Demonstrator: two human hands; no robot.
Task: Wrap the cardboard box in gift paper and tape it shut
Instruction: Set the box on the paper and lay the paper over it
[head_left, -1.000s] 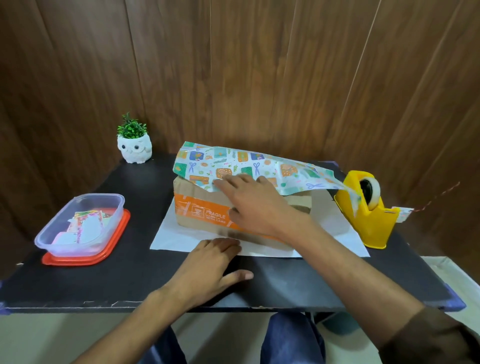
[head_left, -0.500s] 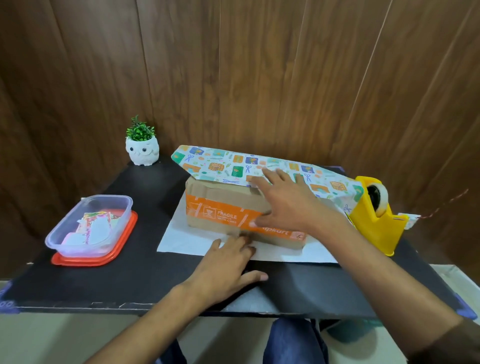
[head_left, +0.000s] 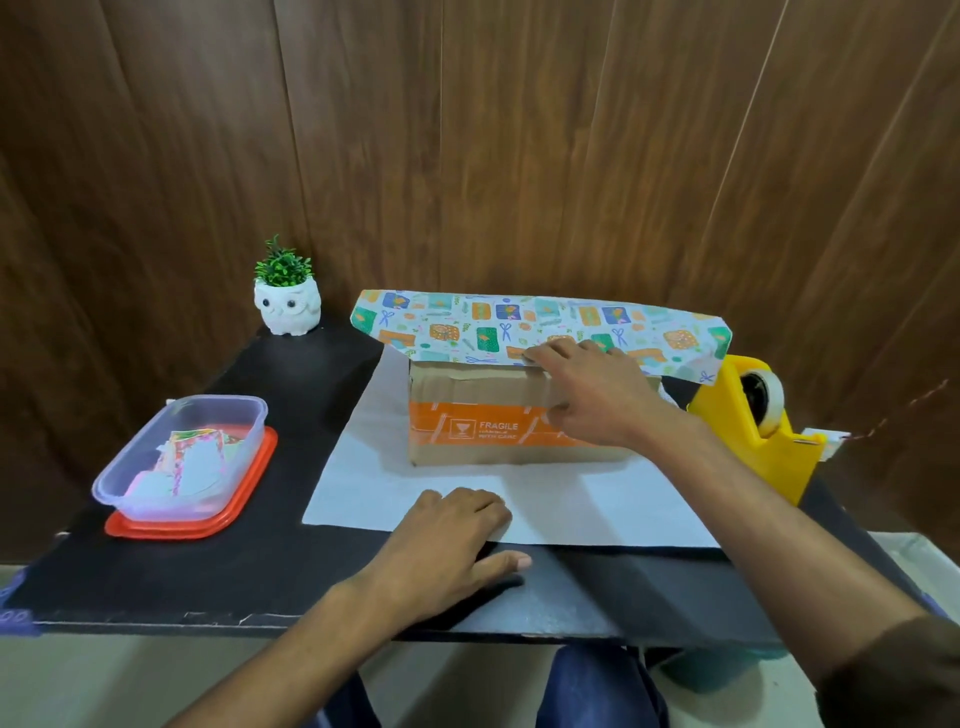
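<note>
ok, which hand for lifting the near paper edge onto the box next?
Likely left: left hand lies flat on the near edge of the gift paper; right hand pins the far flap on the cardboard box.

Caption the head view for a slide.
Right hand presses gift paper over the cardboard box; left hand rests on its near edge.

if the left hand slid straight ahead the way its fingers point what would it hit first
Probably the front face of the cardboard box: only bare white gift paper lies between it and the left hand, though depth is hard to judge.
</note>
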